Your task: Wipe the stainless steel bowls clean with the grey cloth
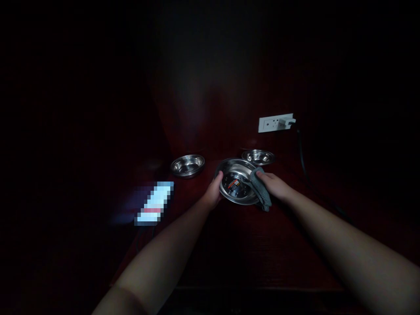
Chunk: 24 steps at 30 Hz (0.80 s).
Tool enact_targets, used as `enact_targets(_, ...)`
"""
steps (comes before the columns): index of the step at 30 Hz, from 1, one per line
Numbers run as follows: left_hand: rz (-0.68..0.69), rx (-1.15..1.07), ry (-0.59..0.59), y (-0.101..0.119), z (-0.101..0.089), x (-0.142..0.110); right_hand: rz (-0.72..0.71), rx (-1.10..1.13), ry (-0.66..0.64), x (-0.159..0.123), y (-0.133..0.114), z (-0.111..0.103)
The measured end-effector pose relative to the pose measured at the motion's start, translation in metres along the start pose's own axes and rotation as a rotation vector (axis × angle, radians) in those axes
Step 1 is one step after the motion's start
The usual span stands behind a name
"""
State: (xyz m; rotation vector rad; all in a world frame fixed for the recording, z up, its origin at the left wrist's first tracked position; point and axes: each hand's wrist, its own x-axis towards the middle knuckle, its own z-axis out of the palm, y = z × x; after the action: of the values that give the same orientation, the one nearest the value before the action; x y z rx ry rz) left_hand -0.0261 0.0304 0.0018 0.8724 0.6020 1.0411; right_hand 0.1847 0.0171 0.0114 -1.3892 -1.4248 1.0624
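Observation:
A shiny steel bowl point(234, 194) is tilted toward me above the dark red table, with a small orange and white label and scattered specks or drops on its inside. My left hand point(215, 189) grips its left rim, thumb over the edge. At the right rim, my right hand point(271, 183) pinches a grey-green cloth point(261, 192) that lies over the bowl's edge and hangs down. The fingers under the cloth are hidden.
Stacked steel bowls point(187, 166) stand behind on the left; another steel bowl point(258, 156) sits behind on the right. A bright, pixelated screen point(155, 204) lies at the left. On the back wall, a white socket point(275, 123) holds a plug, and its dark cable point(301, 155) runs down rightward.

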Motion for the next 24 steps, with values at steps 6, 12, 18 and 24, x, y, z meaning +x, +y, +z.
enact_targets(6,-0.007,0.025,0.003,0.004,0.000,-0.003,-0.009,-0.040,0.016,-0.001,0.000,0.001)
enact_targets(12,-0.058,0.075,0.002,0.009,0.003,-0.011,-0.010,-0.042,-0.003,-0.003,-0.001,0.000)
enact_targets(18,-0.105,0.105,-0.031,0.009,-0.003,-0.009,0.028,-0.015,-0.007,-0.005,-0.003,0.001)
enact_targets(24,-0.148,0.111,-0.163,0.013,-0.004,-0.014,0.058,0.081,-0.108,-0.011,-0.010,0.001)
